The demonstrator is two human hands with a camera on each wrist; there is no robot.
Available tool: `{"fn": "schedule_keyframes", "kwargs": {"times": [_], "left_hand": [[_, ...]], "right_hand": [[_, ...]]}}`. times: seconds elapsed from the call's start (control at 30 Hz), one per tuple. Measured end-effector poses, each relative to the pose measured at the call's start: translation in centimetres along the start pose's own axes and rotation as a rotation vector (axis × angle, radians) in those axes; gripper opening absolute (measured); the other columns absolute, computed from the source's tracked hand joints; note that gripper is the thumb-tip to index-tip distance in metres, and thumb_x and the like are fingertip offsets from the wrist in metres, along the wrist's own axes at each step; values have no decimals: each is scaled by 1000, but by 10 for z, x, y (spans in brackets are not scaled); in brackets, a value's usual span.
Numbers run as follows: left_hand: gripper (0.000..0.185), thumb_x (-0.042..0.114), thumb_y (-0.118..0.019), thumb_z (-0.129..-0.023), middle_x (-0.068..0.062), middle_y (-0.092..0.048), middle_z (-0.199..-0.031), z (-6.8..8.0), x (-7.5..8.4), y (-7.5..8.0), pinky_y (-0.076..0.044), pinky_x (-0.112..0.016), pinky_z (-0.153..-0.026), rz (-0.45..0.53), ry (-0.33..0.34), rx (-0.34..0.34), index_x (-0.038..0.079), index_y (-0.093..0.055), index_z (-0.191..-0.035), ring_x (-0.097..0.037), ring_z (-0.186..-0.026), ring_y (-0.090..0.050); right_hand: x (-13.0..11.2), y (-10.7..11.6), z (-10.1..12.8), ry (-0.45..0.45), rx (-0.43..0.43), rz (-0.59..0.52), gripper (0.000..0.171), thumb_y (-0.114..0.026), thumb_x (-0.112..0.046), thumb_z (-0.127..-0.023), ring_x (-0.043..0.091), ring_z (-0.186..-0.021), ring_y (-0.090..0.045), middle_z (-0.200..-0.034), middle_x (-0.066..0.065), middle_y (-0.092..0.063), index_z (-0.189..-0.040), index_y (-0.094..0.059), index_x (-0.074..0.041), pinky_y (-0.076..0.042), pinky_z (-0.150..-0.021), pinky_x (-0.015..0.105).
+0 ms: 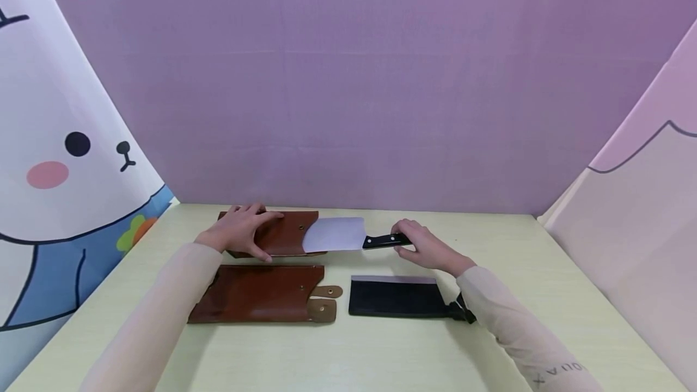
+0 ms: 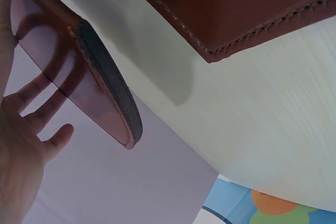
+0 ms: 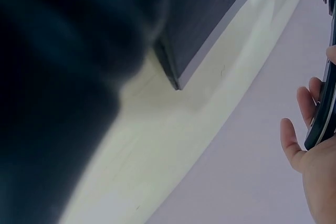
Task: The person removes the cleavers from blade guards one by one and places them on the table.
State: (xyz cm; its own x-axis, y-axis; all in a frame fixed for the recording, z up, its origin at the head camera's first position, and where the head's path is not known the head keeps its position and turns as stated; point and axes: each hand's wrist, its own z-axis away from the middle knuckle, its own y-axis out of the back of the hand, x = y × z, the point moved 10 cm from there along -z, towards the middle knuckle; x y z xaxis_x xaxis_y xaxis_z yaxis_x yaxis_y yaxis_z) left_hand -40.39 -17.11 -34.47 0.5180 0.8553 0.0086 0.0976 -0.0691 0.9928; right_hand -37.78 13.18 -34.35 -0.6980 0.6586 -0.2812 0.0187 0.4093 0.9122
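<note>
My left hand [image 1: 242,230] holds a brown leather knife sheath [image 1: 291,231] across its width, thumb at the near edge, fingers towards the far one. From the right, a cleaver [image 1: 334,235] with a bright, broad blade meets the curved mouth of this sheath, and the blade's front end is hidden by the leather. Its black riveted handle [image 1: 381,241] is gripped by my right hand [image 1: 427,248]. In the left wrist view, the fingers [image 2: 31,98] lie along the sheath's glossy face [image 2: 89,77]. Only part of the handle [image 3: 324,108] shows in the right wrist view.
A second brown sheath [image 1: 261,295] lies nearer, with two snap straps [image 1: 323,310] at its right end. To its right lies a black-bladed cleaver [image 1: 397,298] with a silvery edge, its handle partly covered by my right sleeve. A purple cloth wall [image 1: 354,107] stands behind the pale table [image 1: 381,356].
</note>
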Motion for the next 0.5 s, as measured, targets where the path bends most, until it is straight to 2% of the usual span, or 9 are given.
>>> {"fn": "schedule_keyframes", "kwargs": {"times": [0.5], "left_hand": [[97,65,-75,-53,-12,-47,-116,0,-4,-3,-31,-57,-92,4,21,-12,23,-44,-135,-31,-107,-46]], "right_hand": [[1,7,8,26,26,-12,23,-62,-9,-83,25,-86,-51,-96,7,-57,-104,-53,-4,-41,-77,40]]}}
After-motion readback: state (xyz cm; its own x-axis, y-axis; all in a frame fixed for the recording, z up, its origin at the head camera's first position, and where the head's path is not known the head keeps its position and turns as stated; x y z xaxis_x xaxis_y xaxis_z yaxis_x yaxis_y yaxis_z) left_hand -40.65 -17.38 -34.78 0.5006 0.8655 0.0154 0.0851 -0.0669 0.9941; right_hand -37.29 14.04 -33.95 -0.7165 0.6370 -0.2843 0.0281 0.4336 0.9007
